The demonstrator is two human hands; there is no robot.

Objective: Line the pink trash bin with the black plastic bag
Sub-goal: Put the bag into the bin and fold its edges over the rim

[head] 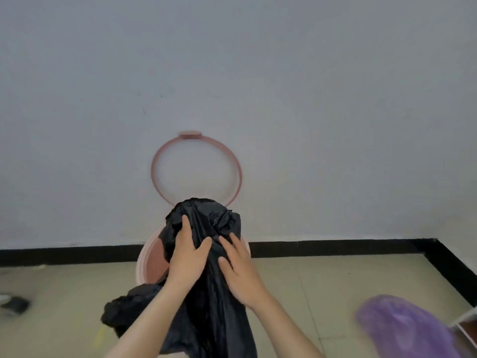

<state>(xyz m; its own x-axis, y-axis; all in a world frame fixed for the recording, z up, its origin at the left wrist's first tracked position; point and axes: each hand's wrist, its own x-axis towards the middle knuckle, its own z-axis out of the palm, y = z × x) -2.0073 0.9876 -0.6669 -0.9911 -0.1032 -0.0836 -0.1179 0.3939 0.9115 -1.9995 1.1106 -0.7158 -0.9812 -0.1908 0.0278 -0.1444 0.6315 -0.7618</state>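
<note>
A plain indoor room, likely a home or utility corner: bare white wall (309,86), black baseboard (335,248) turning the corner, beige tiled floor (322,280), and a pink trash bin (148,257) against the wall.

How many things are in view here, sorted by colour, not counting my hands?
Pink: 2, the trash bin and the ring against the wall
Black: 1, the plastic bag
Purple: 1, a blurred object
Dark, unclear: 1, a floor item
Total: 5

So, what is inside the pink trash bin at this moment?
Only bare pink inner wall shows on the left of the pink trash bin. The black plastic bag, held by the left hand and right hand, covers the rest, so the bottom is hidden.
</note>
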